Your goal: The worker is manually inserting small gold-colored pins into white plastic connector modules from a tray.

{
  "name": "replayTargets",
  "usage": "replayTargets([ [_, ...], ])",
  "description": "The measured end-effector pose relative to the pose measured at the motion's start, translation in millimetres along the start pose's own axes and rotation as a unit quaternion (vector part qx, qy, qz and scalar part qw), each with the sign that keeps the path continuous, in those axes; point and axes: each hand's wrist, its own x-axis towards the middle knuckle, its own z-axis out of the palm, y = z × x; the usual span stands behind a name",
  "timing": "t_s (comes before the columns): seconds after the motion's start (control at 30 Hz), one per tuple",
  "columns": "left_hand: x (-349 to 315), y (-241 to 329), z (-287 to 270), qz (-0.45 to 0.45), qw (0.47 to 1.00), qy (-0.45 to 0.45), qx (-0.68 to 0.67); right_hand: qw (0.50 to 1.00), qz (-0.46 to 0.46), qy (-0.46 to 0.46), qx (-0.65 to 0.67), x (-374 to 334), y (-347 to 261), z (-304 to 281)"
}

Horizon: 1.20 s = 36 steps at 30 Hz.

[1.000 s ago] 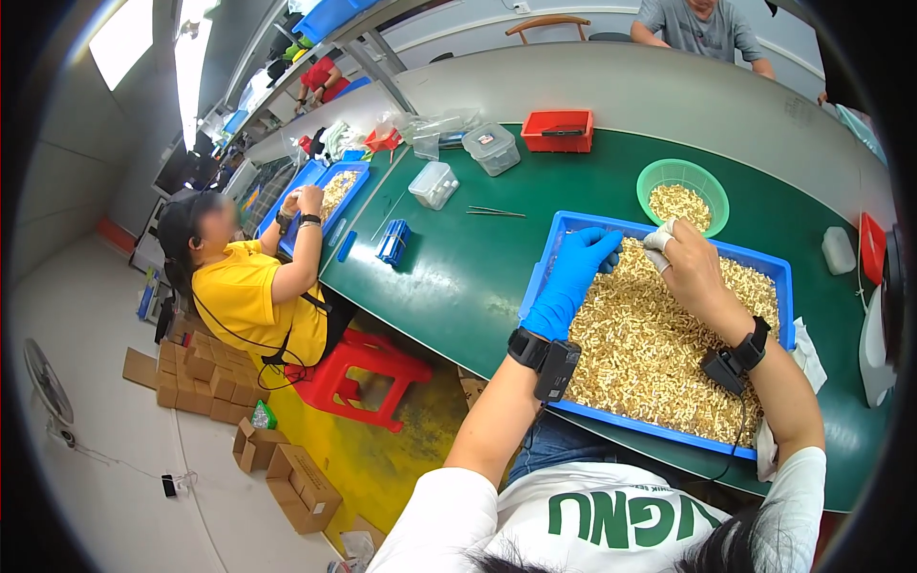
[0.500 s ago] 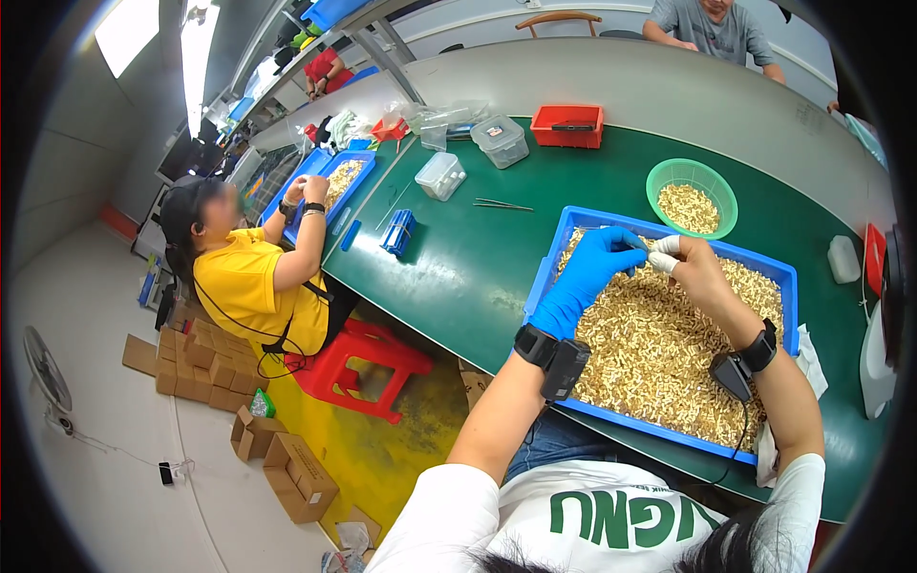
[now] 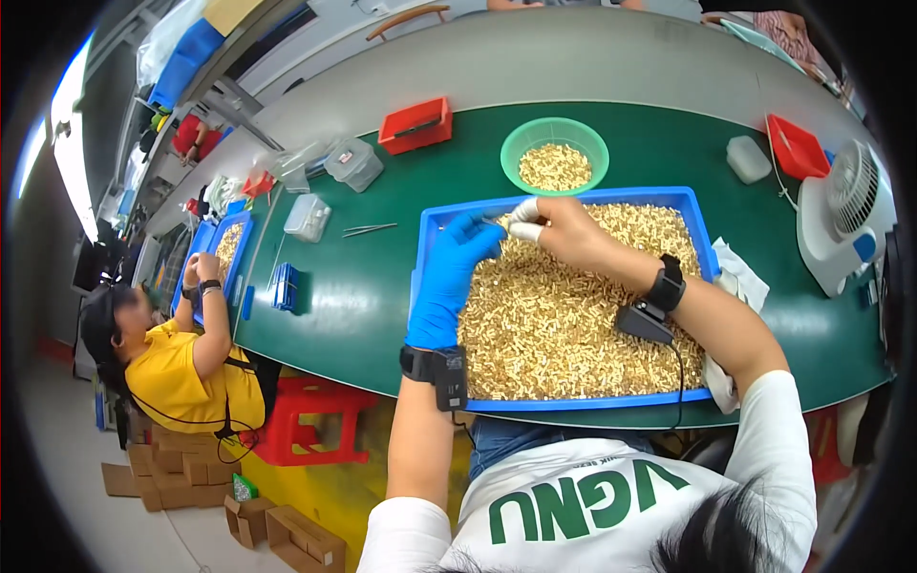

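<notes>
My left hand (image 3: 449,277), in a blue glove, is over the left far part of a blue tray (image 3: 573,405). Its thumb and fingers are pinched together; any small item between them cannot be made out. Close beside it, my right hand (image 3: 571,234) wears white covers on its fingertips, which are closed near the left fingertips. Whatever it pinches is too small to tell. Beneath both hands, the tray holds a thick layer of small brass-coloured cylindrical pieces (image 3: 554,334). A green plastic basket (image 3: 513,158) beyond the tray holds more such pieces.
Left of the tray lie tweezers (image 3: 369,229), a blue bundle (image 3: 284,286) and clear containers (image 3: 353,165). A red bin (image 3: 415,126) stands farther back. A white fan (image 3: 841,215) and white cloth (image 3: 740,272) are at right. At far left, a co-worker (image 3: 191,377) handles similar pieces.
My view has turned right, so the tray and table things appear farther left and the fan shows fully. Both hands stay close together over the tray, with fingers pinched.
</notes>
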Motion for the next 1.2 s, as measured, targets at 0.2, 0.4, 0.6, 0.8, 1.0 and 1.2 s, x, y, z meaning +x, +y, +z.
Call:
replayTargets([
  [0.2, -9, -12, -23, 0.125, 0.852, -0.147, 0.487, 0.999, -0.005, 0.035, -0.001, 5, -1, -11],
  [0.4, -2, -7, -25, 0.015, 0.956, -0.036, 0.29, 0.998, -0.03, 0.005, -0.052, -3, -9, -10],
  [0.6, -2, 0, -24, 0.028, 0.998, 0.015, 0.052, 0.979, -0.127, 0.024, -0.161, -5, -6, -8],
  [0.8, -1, 1, -25, 0.034, 0.998, 0.012, 0.042, 0.976, -0.138, 0.03, -0.165, -4, -3, -8],
  [1.0, -2, 2, -25, 0.033, 0.998, 0.011, 0.056, 0.959, -0.17, 0.035, -0.225, -4, -4, -10],
  [1.2, -1, 1, -24, 0.041, 0.996, 0.005, 0.075, 0.978, -0.14, 0.036, -0.151, -3, -3, -6],
])
